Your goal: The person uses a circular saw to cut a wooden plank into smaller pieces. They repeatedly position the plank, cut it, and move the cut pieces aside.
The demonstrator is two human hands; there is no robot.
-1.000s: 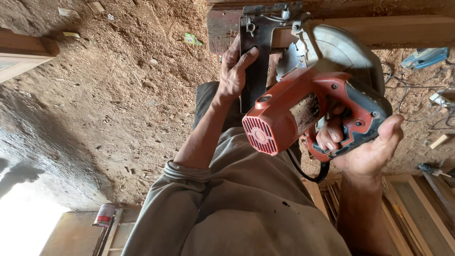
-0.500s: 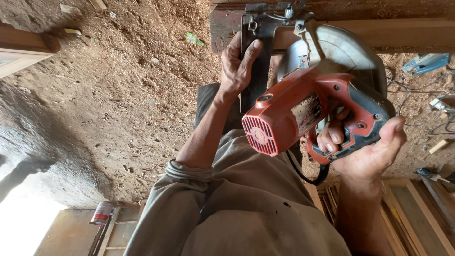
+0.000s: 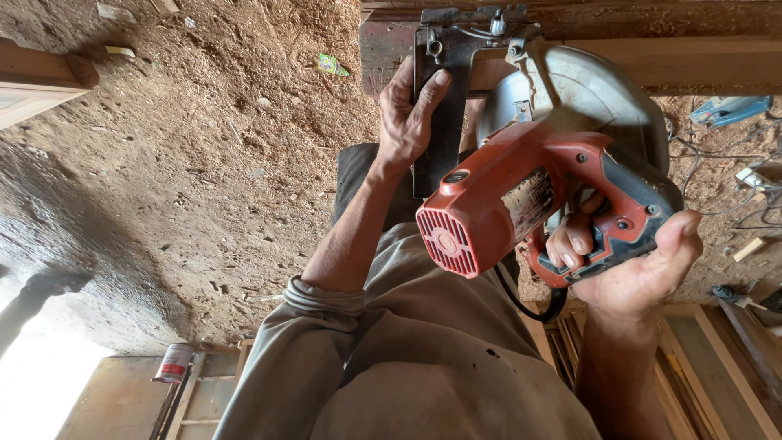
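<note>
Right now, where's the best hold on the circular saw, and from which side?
Judging by its shape: the dark rear handle of the circular saw, approached from behind the red motor housing. The right hand wraps it there, fingers through the loop. The left hand steadies the black base plate, away from the blade guard.

One head view — close, looking down, seemingly upside-down.
</note>
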